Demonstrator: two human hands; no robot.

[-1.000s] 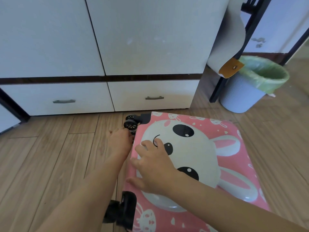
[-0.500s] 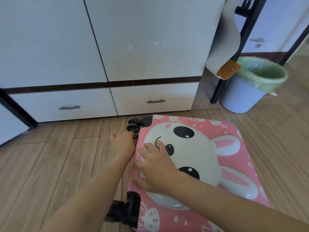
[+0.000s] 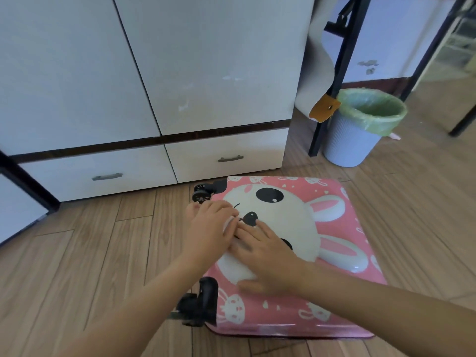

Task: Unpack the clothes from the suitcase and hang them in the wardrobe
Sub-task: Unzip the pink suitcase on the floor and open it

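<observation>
Head camera looks steeply down, close over the suitcase [image 3: 283, 313].

The left hand [image 3: 208, 229] and right hand [image 3: 269, 256] cover part of the rabbit face [image 3: 291, 225] on the suitcase [image 3: 296, 313]. Left fingers [image 3: 228, 213] are blurred; grip indeterminate. The wardrobe [image 3: 206, 60] doors are cut off at the top edge.

Pale wood-plank floor [image 3: 77, 266]; a white wardrobe [image 3: 206, 60] with two drawers at twelve o'clock, a blue bin [image 3: 350, 148] at two o'clock.
</observation>
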